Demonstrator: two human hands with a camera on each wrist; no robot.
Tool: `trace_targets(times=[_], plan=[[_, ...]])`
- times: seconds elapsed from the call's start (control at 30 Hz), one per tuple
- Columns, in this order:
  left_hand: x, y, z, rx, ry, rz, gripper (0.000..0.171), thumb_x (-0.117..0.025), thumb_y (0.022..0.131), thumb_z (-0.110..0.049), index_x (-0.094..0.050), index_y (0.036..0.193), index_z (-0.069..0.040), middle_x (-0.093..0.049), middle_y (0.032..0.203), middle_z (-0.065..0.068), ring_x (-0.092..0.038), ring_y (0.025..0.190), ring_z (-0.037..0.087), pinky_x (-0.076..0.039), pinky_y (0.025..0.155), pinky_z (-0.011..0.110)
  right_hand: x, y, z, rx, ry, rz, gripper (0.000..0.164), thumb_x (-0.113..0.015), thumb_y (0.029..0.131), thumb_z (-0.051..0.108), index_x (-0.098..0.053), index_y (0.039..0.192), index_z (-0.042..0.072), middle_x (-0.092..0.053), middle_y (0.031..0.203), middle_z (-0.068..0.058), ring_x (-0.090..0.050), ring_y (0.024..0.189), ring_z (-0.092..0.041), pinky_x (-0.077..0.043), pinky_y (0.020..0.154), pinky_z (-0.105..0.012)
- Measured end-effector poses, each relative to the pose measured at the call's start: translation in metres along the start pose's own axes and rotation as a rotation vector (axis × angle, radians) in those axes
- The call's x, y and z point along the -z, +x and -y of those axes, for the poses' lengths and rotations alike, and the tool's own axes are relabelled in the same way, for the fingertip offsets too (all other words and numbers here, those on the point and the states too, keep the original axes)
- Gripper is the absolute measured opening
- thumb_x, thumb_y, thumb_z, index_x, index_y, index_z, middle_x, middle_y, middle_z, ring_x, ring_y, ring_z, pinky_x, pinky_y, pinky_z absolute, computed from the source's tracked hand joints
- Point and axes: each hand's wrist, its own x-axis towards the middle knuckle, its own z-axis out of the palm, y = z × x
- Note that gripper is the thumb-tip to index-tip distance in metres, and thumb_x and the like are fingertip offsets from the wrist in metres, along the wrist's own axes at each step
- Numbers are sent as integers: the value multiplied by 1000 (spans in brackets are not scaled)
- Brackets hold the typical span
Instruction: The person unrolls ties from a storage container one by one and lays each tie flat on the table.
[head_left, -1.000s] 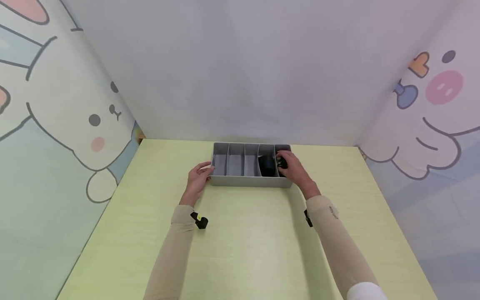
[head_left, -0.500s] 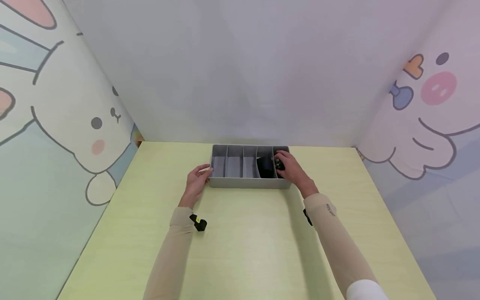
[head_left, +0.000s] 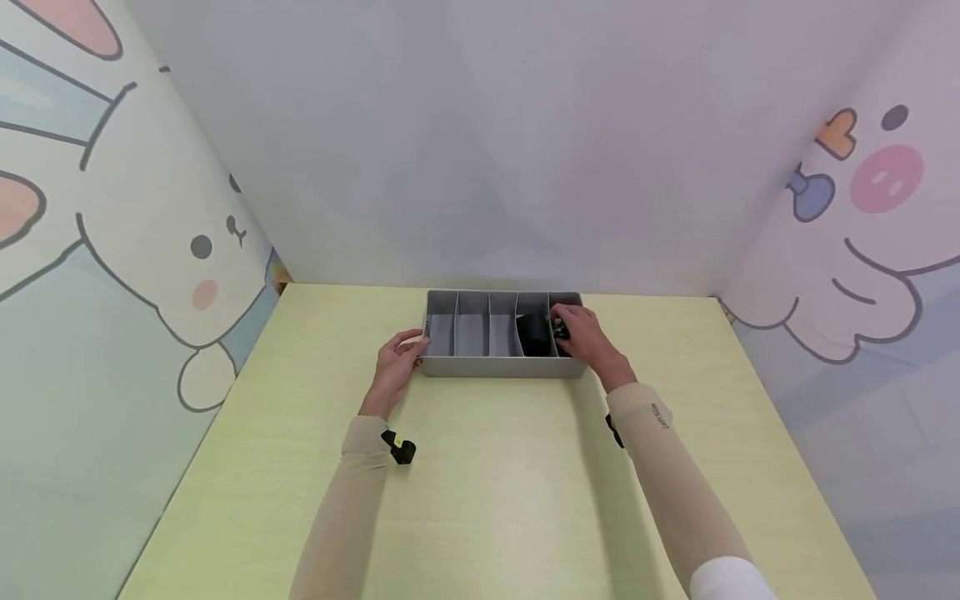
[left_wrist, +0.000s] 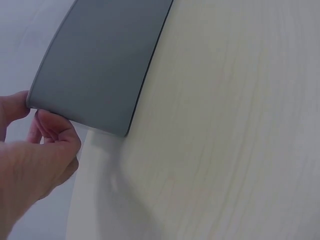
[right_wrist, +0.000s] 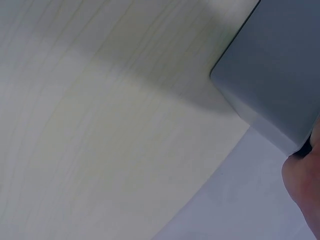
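A grey divided organizer box point(head_left: 504, 367) stands near the far edge of the table. My left hand point(head_left: 393, 367) pinches the rim of its left end; in the left wrist view the thumb lies at the top edge and the curled fingers point(left_wrist: 59, 131) against the end wall. At the rightmost compartment my right hand point(head_left: 588, 335) holds a small black object with pale marks point(head_left: 561, 328), mostly hidden by the fingers. A dark rolled-looking item point(head_left: 534, 335) fills the compartment beside it. In the right wrist view only part of the right hand point(right_wrist: 305, 182) shows, at the box's corner.
The pale wooden table point(head_left: 495, 483) carries the box. A light wall point(head_left: 480, 150) rises right behind it, and cartoon-printed panels point(head_left: 135, 233) flank both sides. Small black wrist cameras point(head_left: 402, 450) sit at the cuffs.
The right hand has shifted slightly within the rightmost compartment, and the black object sits a little lower in it. The left hand stays on the box's rim. The head view has moved slightly.
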Motion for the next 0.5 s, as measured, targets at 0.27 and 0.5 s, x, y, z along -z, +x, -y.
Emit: trace_targets(times=[0.27,0.5], plan=[[2,1,2,7,-6,-9,40,-70,99,-13,-61,136,-1,-66,99,-1,-56,85,13,-46,72,22,-3,-5,3,5,18,-38,38,-77,85,-7,-59,118,0,-63,124,-24,-51,128,-45,-30,109,-65],[-1,0,0,-5,-7,-15,36,-70,99,-10,-62,133,-1,-66,98,-1,-56,83,14,-47,71,23,-4,-8,0,-8,10,-72,32,-77,87,-4,-63,116,0,-62,127,-23,-50,127,-44,-30,110,-64]])
